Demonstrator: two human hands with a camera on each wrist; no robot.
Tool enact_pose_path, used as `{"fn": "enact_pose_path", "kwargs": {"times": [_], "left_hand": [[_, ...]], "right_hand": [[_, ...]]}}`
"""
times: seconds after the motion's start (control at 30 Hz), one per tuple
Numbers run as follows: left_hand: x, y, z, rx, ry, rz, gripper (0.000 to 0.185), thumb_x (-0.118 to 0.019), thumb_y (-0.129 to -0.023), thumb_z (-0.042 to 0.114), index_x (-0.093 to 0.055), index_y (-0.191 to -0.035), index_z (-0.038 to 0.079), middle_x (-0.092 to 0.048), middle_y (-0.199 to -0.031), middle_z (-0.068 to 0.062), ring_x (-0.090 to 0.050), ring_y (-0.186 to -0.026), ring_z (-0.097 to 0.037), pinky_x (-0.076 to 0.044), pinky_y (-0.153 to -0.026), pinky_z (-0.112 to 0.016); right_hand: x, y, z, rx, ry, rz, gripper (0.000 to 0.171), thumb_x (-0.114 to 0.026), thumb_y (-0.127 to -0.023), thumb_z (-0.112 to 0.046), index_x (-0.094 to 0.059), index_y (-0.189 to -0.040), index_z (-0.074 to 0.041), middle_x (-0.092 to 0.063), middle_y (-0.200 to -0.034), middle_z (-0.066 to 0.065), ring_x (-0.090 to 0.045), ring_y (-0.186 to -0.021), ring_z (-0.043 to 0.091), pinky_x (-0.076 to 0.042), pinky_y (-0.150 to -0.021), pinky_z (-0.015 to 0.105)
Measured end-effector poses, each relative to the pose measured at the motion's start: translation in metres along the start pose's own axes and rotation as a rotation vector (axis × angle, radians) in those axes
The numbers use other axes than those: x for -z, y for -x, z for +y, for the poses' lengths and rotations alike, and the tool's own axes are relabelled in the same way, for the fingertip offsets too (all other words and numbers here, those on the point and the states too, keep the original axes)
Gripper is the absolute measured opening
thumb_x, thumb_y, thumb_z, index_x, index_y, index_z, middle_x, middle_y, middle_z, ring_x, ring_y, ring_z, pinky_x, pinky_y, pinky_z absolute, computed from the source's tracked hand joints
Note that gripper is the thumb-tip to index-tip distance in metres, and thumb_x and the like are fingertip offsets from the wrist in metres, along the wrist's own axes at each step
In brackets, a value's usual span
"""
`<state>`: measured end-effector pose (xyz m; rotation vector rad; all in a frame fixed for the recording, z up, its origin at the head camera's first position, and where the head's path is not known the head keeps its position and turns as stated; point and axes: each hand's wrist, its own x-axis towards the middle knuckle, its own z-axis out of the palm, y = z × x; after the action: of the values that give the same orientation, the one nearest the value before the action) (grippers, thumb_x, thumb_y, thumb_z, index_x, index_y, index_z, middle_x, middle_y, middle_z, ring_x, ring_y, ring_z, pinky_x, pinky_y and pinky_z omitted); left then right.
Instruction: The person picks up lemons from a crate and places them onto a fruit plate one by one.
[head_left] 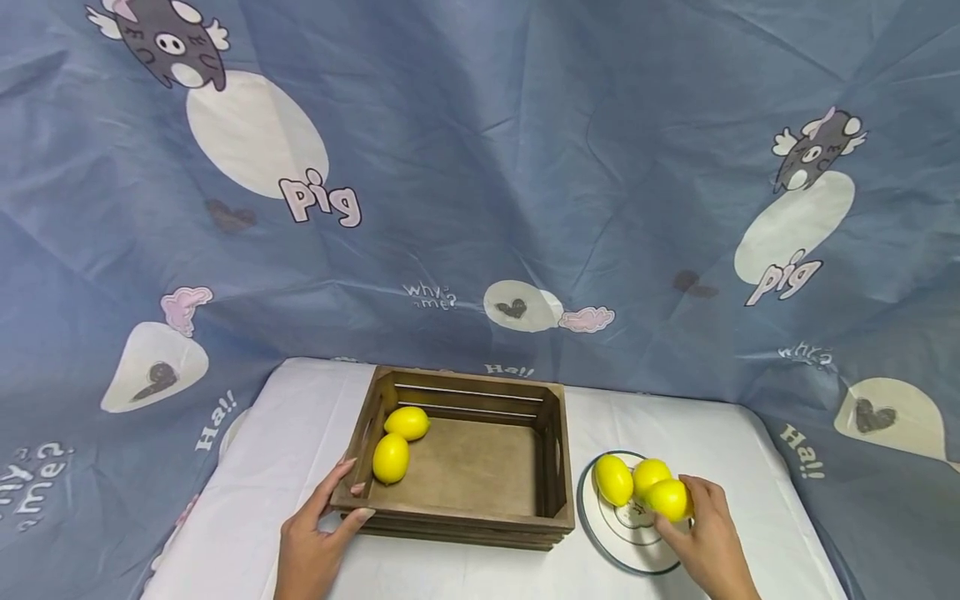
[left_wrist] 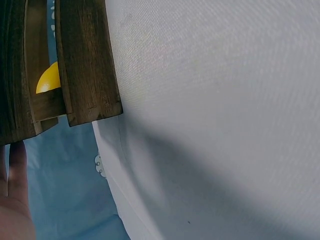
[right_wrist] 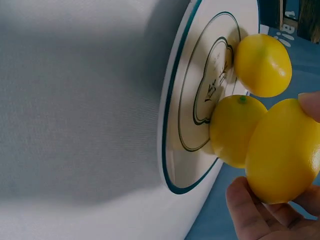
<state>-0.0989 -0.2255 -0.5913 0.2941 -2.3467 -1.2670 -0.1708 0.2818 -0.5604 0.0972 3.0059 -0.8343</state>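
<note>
My right hand [head_left: 708, 533] pinches a yellow lemon [right_wrist: 282, 152] between thumb and fingers, above the right side of a white plate [head_left: 626, 548] with a dark blue-green rim. Two more lemons lie on that plate: one lemon [head_left: 613, 480] at the left, another lemon [right_wrist: 237, 130] right beside the held one. To the left stands a brown slatted wooden crate [head_left: 457, 513]. My left hand [head_left: 315, 533] grips its front left corner, thumb at the front and fingers over the left side. Inside the crate, a lemon [head_left: 407, 423] and a second lemon [head_left: 391, 460] lie against the left side.
Crate and plate stand on a white-covered table [head_left: 600, 417]. Behind it and at both sides hangs a blue cloth [head_left: 450, 167] printed with pigs and words. The plate is close to the crate's right side.
</note>
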Motion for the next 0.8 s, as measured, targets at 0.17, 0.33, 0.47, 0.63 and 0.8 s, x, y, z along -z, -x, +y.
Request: {"fn": "enact_pose_path", "kwargs": {"times": [0.17,0.33,0.47,0.63,0.8], "left_hand": [[0.000,0.000,-0.002,-0.022,0.014,0.005,0.076,-0.094,-0.079,0.014,-0.063,-0.146,0.030,-0.062,-0.145,0.000,-0.052,-0.124,0.007,-0.047,-0.089,-0.005],[-0.001,0.000,-0.003,-0.026,0.003,0.005,0.075,-0.094,-0.079,0.016,-0.062,-0.146,0.032,-0.062,-0.146,0.001,-0.055,-0.125,0.001,-0.046,-0.088,-0.005],[0.000,-0.001,-0.004,-0.029,-0.006,0.003,0.075,-0.094,-0.080,0.017,-0.062,-0.146,0.033,-0.062,-0.146,0.001,-0.057,-0.124,-0.002,-0.046,-0.088,-0.005],[0.000,0.000,-0.004,-0.026,-0.006,0.002,0.075,-0.093,-0.080,0.018,-0.062,-0.146,0.033,-0.062,-0.146,0.001,-0.056,-0.125,0.000,-0.046,-0.088,-0.005],[0.000,0.001,-0.003,-0.011,-0.012,-0.001,0.073,-0.093,-0.082,0.020,-0.062,-0.147,0.033,-0.062,-0.146,0.001,-0.058,-0.126,-0.007,-0.046,-0.088,-0.005]], "right_hand": [[0.000,-0.001,0.001,-0.041,0.015,-0.022,0.076,-0.077,-0.091,-0.023,-0.040,-0.147,0.013,-0.033,-0.142,0.034,-0.048,-0.125,0.051,-0.043,-0.106,0.067],[-0.001,-0.001,0.004,-0.041,0.018,-0.027,0.077,-0.078,-0.091,-0.023,-0.040,-0.147,0.014,-0.034,-0.141,0.034,-0.049,-0.124,0.051,-0.044,-0.106,0.067],[-0.004,-0.001,0.010,-0.044,0.023,-0.045,0.078,-0.077,-0.090,-0.024,-0.039,-0.147,0.015,-0.034,-0.141,0.035,-0.049,-0.125,0.052,-0.042,-0.107,0.068],[-0.010,-0.002,0.016,-0.049,0.032,-0.074,0.079,-0.078,-0.089,-0.025,-0.040,-0.148,0.013,-0.035,-0.142,0.033,-0.050,-0.126,0.051,-0.041,-0.108,0.070],[-0.015,-0.002,0.019,-0.018,0.056,-0.065,0.079,-0.079,-0.088,-0.024,-0.042,-0.147,0.012,-0.039,-0.141,0.031,-0.052,-0.125,0.049,-0.041,-0.108,0.069]]}}
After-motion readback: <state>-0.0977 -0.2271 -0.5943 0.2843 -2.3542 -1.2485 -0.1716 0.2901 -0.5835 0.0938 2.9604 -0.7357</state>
